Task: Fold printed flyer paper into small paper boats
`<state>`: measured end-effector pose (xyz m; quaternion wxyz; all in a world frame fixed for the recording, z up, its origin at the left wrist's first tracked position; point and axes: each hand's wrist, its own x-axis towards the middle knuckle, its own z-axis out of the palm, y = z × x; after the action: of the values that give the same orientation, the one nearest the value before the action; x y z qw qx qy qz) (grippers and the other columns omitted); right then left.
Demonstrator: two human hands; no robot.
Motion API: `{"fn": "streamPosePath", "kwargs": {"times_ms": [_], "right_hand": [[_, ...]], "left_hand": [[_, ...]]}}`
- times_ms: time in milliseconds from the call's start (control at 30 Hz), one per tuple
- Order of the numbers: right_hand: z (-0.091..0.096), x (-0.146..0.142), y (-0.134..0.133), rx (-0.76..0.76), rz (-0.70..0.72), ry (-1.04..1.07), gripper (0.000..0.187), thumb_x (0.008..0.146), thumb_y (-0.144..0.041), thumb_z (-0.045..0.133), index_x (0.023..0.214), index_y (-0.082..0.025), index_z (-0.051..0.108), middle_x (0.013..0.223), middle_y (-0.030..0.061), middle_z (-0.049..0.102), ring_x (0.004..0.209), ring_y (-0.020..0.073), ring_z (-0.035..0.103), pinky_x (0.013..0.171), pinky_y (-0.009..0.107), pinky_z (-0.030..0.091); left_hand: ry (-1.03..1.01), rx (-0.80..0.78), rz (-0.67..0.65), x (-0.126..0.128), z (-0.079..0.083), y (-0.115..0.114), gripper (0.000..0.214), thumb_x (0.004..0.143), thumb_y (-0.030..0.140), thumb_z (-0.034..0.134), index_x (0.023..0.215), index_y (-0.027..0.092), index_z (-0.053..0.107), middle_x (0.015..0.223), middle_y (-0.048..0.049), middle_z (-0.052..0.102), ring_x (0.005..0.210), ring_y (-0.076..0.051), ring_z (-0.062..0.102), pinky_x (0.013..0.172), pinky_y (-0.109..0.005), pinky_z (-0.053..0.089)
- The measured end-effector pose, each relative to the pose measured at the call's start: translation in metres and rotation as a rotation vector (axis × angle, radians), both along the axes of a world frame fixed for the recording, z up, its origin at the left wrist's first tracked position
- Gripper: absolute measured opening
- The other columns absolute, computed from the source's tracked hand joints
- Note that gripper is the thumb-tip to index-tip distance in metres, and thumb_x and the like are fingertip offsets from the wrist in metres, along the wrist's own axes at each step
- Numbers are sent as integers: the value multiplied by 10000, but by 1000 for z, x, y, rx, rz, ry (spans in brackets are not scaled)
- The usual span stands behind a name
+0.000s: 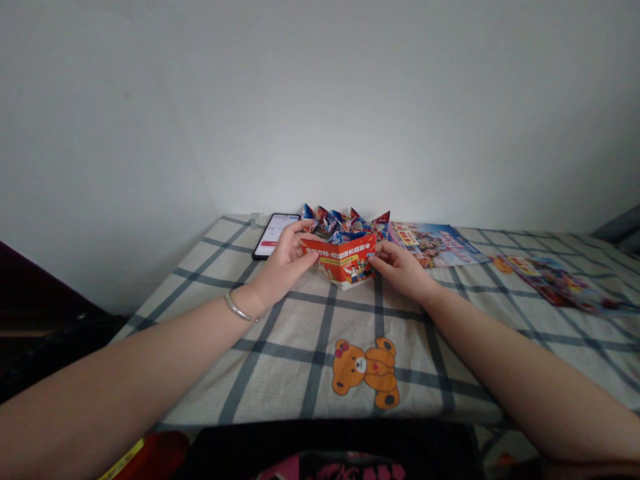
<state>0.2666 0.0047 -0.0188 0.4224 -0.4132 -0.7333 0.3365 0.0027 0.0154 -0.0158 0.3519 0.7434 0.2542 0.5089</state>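
A folded paper piece (345, 261) with a red printed front, white lettering and cartoon figures is between my two hands, above the checked cloth. My left hand (291, 252) grips its left side, thumb on the red front and fingers reaching over behind it. At the right edge, my right hand (400, 267) pinches the paper between thumb and fingers. Just behind the red front stand pointed folded paper shapes (353, 219) in blue and red print. Whether these are joined to the red piece I cannot tell. A silver bangle (237, 307) circles my left wrist.
Behind my left hand lies a phone (273, 233) with a lit screen. Printed flyers lie flat on the right: one colourful flyer (440, 245) near the wall and another flyer (560, 283) farther right. The checked cloth (280, 373) bears a bear print; a pale wall (320, 107) rises behind.
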Motion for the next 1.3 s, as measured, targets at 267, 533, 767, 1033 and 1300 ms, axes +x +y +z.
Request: {"fn": "streamPosePath", "kwargs": {"times_ms": [267,533,767,1033,1300], "right_hand": [[-4,2,4,-82,-29,50,248,837,-460,613,910,-228,570,803,5,691,739,168,668,738,331,554],[1,1,1,-234,29,29,225,856,-362,618,1044,-239,594,875,22,743,791,192,707,728,337,572],[5,3,-1,-283,19,-186,548,871,-318,635,1384,-194,487,632,-45,633,555,121,574,532,234,424],[5,2,-4,-222,38,-238,773,872,-242,605,1536,-197,212,592,-91,569,508,102,486,491,220,338],[2,3,-4,-56,27,-390,281,885,-272,578,1155,-199,585,625,-57,606,563,111,540,533,223,359]], "left_hand": [[280,399,323,-1,6,-6,360,908,181,548,1260,233,495,1314,-99,510,1263,-245,487,1080,-495,414],[595,713,203,0,12,-11,358,889,143,579,1223,271,587,1395,-70,498,1304,-278,421,1116,-585,330],[800,842,68,2,6,-15,352,901,215,606,1245,286,606,1396,-51,525,1342,-284,392,1168,-618,236],[874,743,-48,2,5,-10,384,924,288,594,1307,270,577,1412,-69,526,1361,-267,402,1169,-546,285],[901,707,-76,1,7,-13,384,932,286,570,1315,268,570,1343,-60,591,1333,-253,450,1179,-542,247]]}}
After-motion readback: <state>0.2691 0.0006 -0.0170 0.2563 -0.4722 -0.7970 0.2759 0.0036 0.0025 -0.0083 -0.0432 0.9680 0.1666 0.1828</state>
